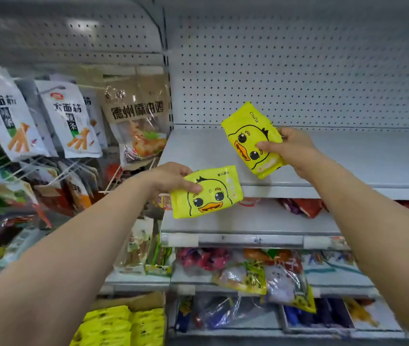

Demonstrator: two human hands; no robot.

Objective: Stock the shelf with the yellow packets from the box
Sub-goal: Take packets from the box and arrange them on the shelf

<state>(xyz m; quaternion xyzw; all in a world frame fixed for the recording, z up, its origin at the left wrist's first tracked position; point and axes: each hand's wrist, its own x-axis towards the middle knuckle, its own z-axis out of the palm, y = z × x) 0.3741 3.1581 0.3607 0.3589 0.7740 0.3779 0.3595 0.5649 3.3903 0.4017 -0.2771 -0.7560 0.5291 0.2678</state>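
Observation:
Both my hands hold a yellow duck-face packet in front of the shelving. My left hand [171, 178] pinches the upper left corner of one packet [208, 193], held level before the front edge of the grey shelf [348, 158]. My right hand [292, 148] grips a second packet [251, 138] by its right side, tilted, above the shelf's bare left part. At the bottom left, the cardboard box [138, 302] stands with several more yellow packets [121, 325] inside.
A white pegboard back panel [298, 71] rises behind the shelf. To the left, snack bags [71, 121] hang on pegs. Lower shelves [248, 239] carry mixed snack packs and candy bags [243, 273].

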